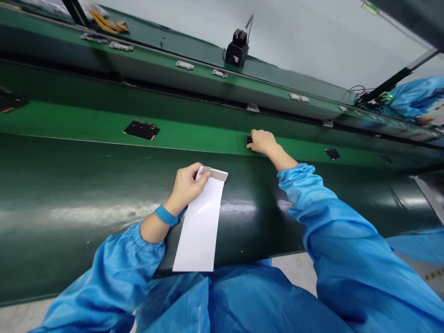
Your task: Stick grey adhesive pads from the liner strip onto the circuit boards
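My left hand (190, 182) is closed on the top end of a long white sheet (203, 226) with a grey strip (218, 174) along its upper edge. The sheet hangs down over the dark green table mat toward my lap. Farther out, my right hand (262, 140) reaches onto the bright green conveyor belt (194, 134), its fingers closed on a small black board (249, 139). Most of that board is hidden under the fingers. To its left on the belt lies a larger black circuit board (141, 130) with copper-coloured corners.
Another black board (332, 153) rests on the belt to the right, and one (12, 99) lies far left. Several small metal parts (184, 65) line the raised ledge. A black device (237, 47) stands behind it. A co-worker's blue sleeve (412, 97) shows at the far right.
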{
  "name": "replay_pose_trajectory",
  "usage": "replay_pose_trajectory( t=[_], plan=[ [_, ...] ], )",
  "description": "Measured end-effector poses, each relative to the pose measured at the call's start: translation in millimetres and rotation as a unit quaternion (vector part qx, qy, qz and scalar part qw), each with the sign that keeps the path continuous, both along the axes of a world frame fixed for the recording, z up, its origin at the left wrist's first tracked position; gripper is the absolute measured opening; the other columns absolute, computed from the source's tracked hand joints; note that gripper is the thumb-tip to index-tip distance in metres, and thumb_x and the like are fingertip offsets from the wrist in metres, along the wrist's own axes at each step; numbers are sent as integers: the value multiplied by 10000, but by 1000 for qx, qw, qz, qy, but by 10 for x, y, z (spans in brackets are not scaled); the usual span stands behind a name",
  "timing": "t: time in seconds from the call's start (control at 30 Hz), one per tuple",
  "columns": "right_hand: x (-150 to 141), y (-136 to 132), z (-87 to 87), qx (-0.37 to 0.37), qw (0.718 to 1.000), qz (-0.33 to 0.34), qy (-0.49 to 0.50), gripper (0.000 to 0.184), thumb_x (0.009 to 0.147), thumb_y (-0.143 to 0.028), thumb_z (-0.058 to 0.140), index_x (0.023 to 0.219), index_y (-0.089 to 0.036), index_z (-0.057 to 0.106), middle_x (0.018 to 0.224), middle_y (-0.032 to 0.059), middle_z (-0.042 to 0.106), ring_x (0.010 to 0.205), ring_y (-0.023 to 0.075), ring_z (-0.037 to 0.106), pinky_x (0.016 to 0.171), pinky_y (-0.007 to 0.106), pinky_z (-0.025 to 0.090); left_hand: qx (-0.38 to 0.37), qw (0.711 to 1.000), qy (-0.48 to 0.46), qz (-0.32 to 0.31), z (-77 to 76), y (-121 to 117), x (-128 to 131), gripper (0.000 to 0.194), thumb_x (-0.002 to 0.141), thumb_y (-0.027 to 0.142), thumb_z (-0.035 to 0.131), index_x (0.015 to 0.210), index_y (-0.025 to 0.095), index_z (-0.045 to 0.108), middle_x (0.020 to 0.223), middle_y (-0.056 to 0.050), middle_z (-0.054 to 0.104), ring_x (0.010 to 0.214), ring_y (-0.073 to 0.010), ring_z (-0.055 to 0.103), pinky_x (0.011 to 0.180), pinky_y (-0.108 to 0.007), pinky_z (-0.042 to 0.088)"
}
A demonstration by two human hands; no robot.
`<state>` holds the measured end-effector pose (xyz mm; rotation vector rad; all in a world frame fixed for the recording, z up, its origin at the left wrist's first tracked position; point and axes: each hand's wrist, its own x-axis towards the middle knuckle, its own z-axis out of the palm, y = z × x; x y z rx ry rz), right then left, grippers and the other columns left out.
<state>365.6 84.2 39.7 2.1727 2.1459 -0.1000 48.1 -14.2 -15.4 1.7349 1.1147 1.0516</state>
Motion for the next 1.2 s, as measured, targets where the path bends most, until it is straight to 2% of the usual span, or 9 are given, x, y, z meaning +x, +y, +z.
replay_pose_trajectory(
  t=[0.1, 0.2, 0.23, 0.3, 0.47, 0.67, 0.87, 1.03, 1.2],
  plan=[
    [-360, -353, 4, 64, 981, 54, 177, 158, 976, -313, 656, 976, -159, 693, 958, 112, 750, 881, 232, 672, 808, 325, 487, -54, 997, -46, -4, 20, 2, 9, 313, 823, 456, 689, 686, 193, 588, 635, 9, 564, 601, -144, 507, 551, -259, 360],
    [-824, -771, -88, 49, 891, 175, 415, 164, 985, -300, 577, 911, -194, 679, 899, 47, 711, 823, 186, 620, 753, 301, 478, -83, 994, -69, -7, 59, -4, 14, 325, 803, 454, 711, 669, 188, 579, 632, 11, 559, 581, -126, 473, 526, -245, 348],
    [-956, -883, -122, 57, 868, 191, 454, 136, 967, -283, 582, 906, -204, 675, 906, 41, 704, 825, 183, 612, 751, 305, 478, -87, 994, -72, -8, 72, -7, 17, 328, 797, 452, 716, 662, 188, 574, 627, 13, 551, 574, -120, 458, 518, -242, 339],
    [-1149, -1034, -178, 85, 846, 186, 491, 81, 931, -245, 602, 879, -220, 658, 892, 32, 688, 812, 181, 596, 749, 317, 477, -87, 993, -74, -9, 96, -15, 25, 340, 785, 444, 726, 639, 191, 551, 606, 22, 519, 561, -110, 423, 506, -236, 320],
    [-1273, -1095, -221, 96, 845, 138, 508, 83, 906, -217, 636, 825, -235, 624, 825, 9, 653, 737, 165, 555, 719, 324, 469, -86, 993, -77, -20, 119, -45, 43, 370, 771, 428, 744, 605, 198, 506, 578, 36, 459, 549, -101, 383, 497, -232, 298],
    [-1301, -1130, -249, 119, 840, 157, 506, 93, 898, -201, 602, 819, -240, 572, 842, 19, 611, 747, 164, 540, 691, 320, 456, -95, 993, -67, -33, 131, -61, -5, 408, 855, 510, 688, 644, 182, 568, 600, 15, 475, 569, -114, 389, 526, -254, 299],
    [-1296, -1140, -307, 140, 809, 181, 541, 29, 911, -212, 634, 886, -225, 625, 857, 9, 608, 693, 140, 492, 654, 313, 433, -100, 992, -63, -32, 168, -62, -3, 426, 857, 520, 662, 625, 178, 561, 587, 15, 445, 571, -113, 367, 519, -253, 280],
    [-1276, -1138, -333, 136, 820, 172, 529, 86, 920, -223, 635, 845, -235, 597, 832, 10, 600, 709, 154, 528, 658, 323, 439, -104, 991, -72, -33, 184, -65, 14, 434, 839, 525, 664, 606, 181, 540, 579, 16, 435, 560, -108, 357, 506, -249, 268],
    [-1276, -1163, -320, 193, 828, 205, 485, 132, 939, -234, 589, 811, -243, 557, 822, 39, 608, 784, 196, 575, 698, 359, 456, -113, 991, -67, -11, 175, -47, 2, 447, 845, 523, 646, 579, 188, 513, 557, 16, 413, 551, -108, 335, 498, -250, 247]
  ],
)
